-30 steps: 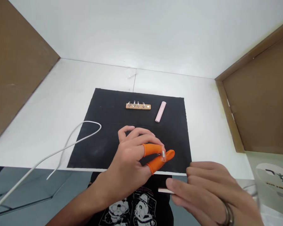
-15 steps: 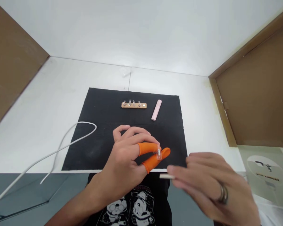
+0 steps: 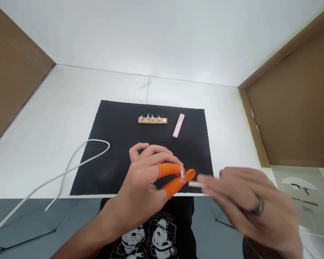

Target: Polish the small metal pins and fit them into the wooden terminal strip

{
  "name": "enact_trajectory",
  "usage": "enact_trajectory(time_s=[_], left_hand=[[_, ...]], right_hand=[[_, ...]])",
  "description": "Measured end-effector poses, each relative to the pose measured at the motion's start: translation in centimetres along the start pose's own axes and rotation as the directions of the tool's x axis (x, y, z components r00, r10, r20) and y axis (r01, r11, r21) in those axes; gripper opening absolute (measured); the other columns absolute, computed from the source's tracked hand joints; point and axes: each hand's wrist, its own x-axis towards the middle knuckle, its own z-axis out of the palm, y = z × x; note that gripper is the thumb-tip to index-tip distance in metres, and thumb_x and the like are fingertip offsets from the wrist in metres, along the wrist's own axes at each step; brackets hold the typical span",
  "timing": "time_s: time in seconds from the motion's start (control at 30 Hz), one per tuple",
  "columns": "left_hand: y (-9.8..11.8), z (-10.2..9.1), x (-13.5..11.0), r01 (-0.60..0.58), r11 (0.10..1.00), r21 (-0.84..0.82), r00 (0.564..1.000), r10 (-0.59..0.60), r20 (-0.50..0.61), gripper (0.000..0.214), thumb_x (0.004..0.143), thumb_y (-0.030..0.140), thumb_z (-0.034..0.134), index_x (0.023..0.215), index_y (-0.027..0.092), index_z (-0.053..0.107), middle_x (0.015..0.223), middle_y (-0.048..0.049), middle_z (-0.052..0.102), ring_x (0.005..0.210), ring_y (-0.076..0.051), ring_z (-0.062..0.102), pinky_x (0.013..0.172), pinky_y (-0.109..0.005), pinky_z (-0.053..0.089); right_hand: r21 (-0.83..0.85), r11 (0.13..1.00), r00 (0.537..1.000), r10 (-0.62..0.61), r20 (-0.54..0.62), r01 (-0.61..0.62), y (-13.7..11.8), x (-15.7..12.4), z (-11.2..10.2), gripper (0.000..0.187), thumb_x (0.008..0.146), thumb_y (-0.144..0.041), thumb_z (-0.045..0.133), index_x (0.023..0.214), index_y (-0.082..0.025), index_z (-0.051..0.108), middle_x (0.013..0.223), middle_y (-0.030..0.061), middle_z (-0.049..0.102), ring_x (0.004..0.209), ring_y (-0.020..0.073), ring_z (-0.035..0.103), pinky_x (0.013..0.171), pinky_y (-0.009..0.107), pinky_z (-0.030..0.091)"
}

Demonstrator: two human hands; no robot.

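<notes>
Orange finger cots cover the thumb and index finger of my left hand (image 3: 147, 176), which pinches a clear false nail tip (image 3: 181, 175) by a small metal-looking piece at its base. The nail tip stands out between those two fingers. My right hand (image 3: 248, 201), blurred and wearing a ring, is closed on a pale, flat stick that looks like a nail file (image 3: 196, 184). Only the file's front end shows; the fingers hide the rest. That end points left, a short gap away from the nail tip.
A black mat (image 3: 118, 151) lies on the white table (image 3: 226, 136). On it rest a wooden strip (image 3: 152, 121) with several clear nail tips standing up and a pink bar (image 3: 178, 125). A white cable (image 3: 70, 169) loops across the left side. Brown panels (image 3: 299, 100) flank the table.
My right hand has moved up and slightly right with the file, from below the mat's front edge to beside the nail tip. My left hand stays put.
</notes>
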Motion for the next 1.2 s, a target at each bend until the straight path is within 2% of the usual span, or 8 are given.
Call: enact_trajectory(time_s=[0.17,0.37,0.43,0.57,0.73,0.83,1.03,1.2], left_hand=[[0.0,-0.1,-0.1,0.023,0.998,-0.066,0.999,-0.021,0.038,0.017,0.097,0.014,0.083,0.092,0.028,0.076,0.099,0.0078,0.085,0.101,-0.021,0.075,0.111,-0.047,0.032],[0.3,-0.6,0.0,0.045,0.991,-0.122,0.997,-0.037,0.065,0.021,0.093,0.012,0.088,0.091,0.027,0.075,0.097,0.0104,0.084,0.1,-0.019,0.076,0.106,-0.046,0.037],[0.4,-0.7,0.0,0.063,0.984,-0.166,0.995,-0.048,0.088,0.022,0.091,0.011,0.089,0.09,0.028,0.075,0.098,0.0113,0.084,0.1,-0.018,0.076,0.105,-0.045,0.039],[0.5,-0.8,0.1,0.092,0.977,-0.193,0.992,-0.073,0.103,0.022,0.091,0.01,0.09,0.09,0.028,0.076,0.096,0.012,0.084,0.098,-0.017,0.076,0.104,-0.043,0.04],[0.2,-0.7,0.0,0.069,0.984,-0.166,0.995,-0.056,0.08,0.019,0.093,0.016,0.09,0.09,0.028,0.076,0.097,0.0126,0.084,0.098,-0.016,0.075,0.102,-0.043,0.038],[0.0,-0.5,0.0,0.066,0.986,-0.156,0.995,-0.052,0.089,0.019,0.093,0.015,0.09,0.091,0.028,0.076,0.098,0.0118,0.084,0.098,-0.017,0.075,0.103,-0.042,0.038],[0.1,-0.5,-0.1,0.074,0.986,-0.149,0.992,-0.058,0.111,0.023,0.091,0.009,0.088,0.091,0.029,0.076,0.098,0.0128,0.083,0.098,-0.017,0.075,0.104,-0.042,0.037],[-0.8,-0.2,0.0,0.028,0.995,-0.097,0.997,-0.02,0.075,0.017,0.094,0.018,0.09,0.091,0.027,0.075,0.097,0.0104,0.085,0.098,-0.018,0.076,0.104,-0.044,0.037]], right_hand=[[0.043,0.998,0.985,0.052,-0.166,-0.045,1.9,-0.1,0.7,0.034,0.097,-0.001,0.071,0.122,-0.024,0.071,0.082,-0.0029,0.079,0.056,0.0121,0.062,0.053,0.03,0.051],[0.278,0.96,0.999,0.025,-0.046,-0.011,0.4,-0.2,1.2,0.015,0.105,-0.011,0.064,0.113,-0.019,0.073,0.07,-0.0036,0.072,0.056,0.0123,0.059,0.055,0.03,0.052],[0.286,0.957,0.985,0.099,-0.144,-0.054,1.4,-0.6,1.6,0.023,0.101,-0.006,0.068,0.116,-0.022,0.075,0.071,-0.005,0.074,0.05,0.0107,0.054,0.052,0.029,0.05],[0.264,0.95,0.869,0.269,-0.415,-0.167,2.9,-1.7,2.6,0.039,0.093,-0.003,0.078,0.122,-0.028,0.081,0.088,-0.0025,0.082,0.051,0.0102,0.055,0.045,0.031,0.042],[0.344,0.939,0.975,0.072,-0.21,0.004,0.5,-1.7,2.5,0.016,0.105,-0.013,0.067,0.117,-0.017,0.077,0.071,-0.001,0.072,0.056,0.0131,0.055,0.054,0.032,0.048],[0.368,0.929,0.987,0.025,-0.159,0.036,0.3,-1.9,2.3,0.013,0.109,-0.019,0.065,0.116,-0.016,0.075,0.066,-0.0034,0.068,0.054,0.012,0.049,0.056,0.032,0.05],[0.275,0.944,0.854,0.29,-0.431,-0.182,2.7,-3.2,2.9,0.049,0.093,-0.003,0.078,0.132,-0.033,0.079,0.094,-0.0033,0.083,0.054,0.0107,0.057,0.046,0.031,0.042],[0.266,0.964,0.984,0.037,-0.174,0.011,0.7,-2.1,2.6,0.023,0.1,-0.009,0.071,0.12,-0.019,0.077,0.068,-0.0042,0.071,0.052,0.0118,0.052,0.052,0.03,0.049]])
